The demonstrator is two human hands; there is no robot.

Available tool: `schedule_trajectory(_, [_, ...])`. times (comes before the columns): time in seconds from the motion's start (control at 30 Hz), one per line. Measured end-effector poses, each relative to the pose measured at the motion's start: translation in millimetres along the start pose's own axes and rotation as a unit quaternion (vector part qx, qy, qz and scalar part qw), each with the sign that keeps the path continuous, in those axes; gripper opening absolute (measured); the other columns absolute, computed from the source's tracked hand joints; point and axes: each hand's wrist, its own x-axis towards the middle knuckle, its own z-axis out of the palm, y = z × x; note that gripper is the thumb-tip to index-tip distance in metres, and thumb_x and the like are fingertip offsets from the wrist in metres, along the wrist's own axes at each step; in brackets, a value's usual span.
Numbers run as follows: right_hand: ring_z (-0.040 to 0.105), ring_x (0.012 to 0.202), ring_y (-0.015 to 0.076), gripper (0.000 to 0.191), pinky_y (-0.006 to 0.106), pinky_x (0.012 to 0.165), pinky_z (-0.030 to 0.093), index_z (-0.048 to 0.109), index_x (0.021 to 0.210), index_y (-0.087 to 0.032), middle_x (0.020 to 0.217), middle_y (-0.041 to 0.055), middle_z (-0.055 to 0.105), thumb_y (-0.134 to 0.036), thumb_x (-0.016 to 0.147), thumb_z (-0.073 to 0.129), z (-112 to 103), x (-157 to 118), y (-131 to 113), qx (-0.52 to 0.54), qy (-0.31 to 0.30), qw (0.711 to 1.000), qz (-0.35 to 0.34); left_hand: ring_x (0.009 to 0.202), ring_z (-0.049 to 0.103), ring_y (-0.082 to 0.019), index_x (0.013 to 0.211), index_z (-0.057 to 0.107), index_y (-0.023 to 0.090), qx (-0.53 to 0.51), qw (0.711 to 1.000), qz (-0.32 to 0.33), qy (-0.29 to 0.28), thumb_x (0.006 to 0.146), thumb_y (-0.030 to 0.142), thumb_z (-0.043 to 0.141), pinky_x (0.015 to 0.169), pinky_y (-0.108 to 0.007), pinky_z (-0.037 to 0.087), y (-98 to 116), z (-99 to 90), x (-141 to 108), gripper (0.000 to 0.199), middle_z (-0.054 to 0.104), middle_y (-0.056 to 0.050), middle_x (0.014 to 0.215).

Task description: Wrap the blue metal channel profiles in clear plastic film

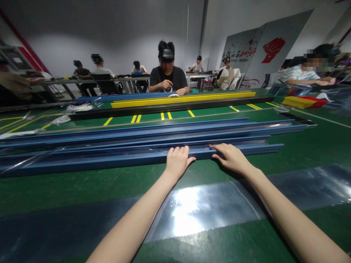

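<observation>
Directly under left hand (177, 160), its fingers loosely curled, blue channel (123, 160); right hand (233, 157) half-open, grip unclear; yellow tray (297, 103) beyond, contents unclear.

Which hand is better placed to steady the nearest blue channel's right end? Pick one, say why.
Probably right: the right hand is nearer that end, fingers over the nearest blue channel; the left hand rests farther along it.
</observation>
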Motion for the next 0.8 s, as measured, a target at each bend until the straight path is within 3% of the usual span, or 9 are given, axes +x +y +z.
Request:
schedule_trajectory(0.37, [0.054,0.099,0.0222,0.034,0.035,0.08,0.04,0.053,0.113,-0.018,0.112,0.0088,0.06,-0.031,0.084,0.041,-0.7,0.6,-2.9,-0.017,-0.001,1.0,-0.004,0.077,0.055,-0.021,0.087,0.053,0.017,0.015,1.0,0.011,0.002,0.077,0.048,0.053,0.065,-0.032,0.03,-0.6,0.7,-0.6,0.033,0.062,-0.006,0.078])
schedule_trajectory(0.57, [0.053,0.095,0.021,0.032,0.033,0.08,0.036,0.05,0.112,-0.015,0.106,0.0096,0.061,-0.025,0.083,0.041,-1.2,4.9,-20.9,-0.028,0.011,0.999,-0.026,0.078,0.054,-0.021,0.088,0.053,0.017,0.017,1.0,0.018,0.003,0.078,0.048,0.052,0.066,-0.032,0.03,-1.2,1.2,-1.0,0.032,0.062,-0.006,0.079])
schedule_trajectory(0.7, [0.052,0.089,0.0201,0.027,0.031,0.075,0.036,0.052,0.103,-0.016,0.097,0.0079,0.061,-0.034,0.087,0.038,1.7,11.8,-36.7,-0.005,0.034,0.999,-0.031,0.079,0.054,-0.021,0.088,0.054,0.017,0.019,1.0,0.019,0.003,0.079,0.047,0.052,0.067,-0.032,0.029,-1.4,1.9,-1.3,0.032,0.062,-0.006,0.08])
schedule_trajectory(0.8, [0.05,0.081,0.0191,0.021,0.029,0.069,0.036,0.053,0.091,-0.018,0.086,0.0066,0.06,-0.031,0.088,0.037,4.3,16.4,-43.2,0.002,0.042,0.999,-0.031,0.079,0.054,-0.021,0.087,0.054,0.017,0.022,1.0,0.021,0.007,0.079,0.048,0.051,0.067,-0.032,0.029,-1.7,2.5,-1.7,0.032,0.062,-0.006,0.079])
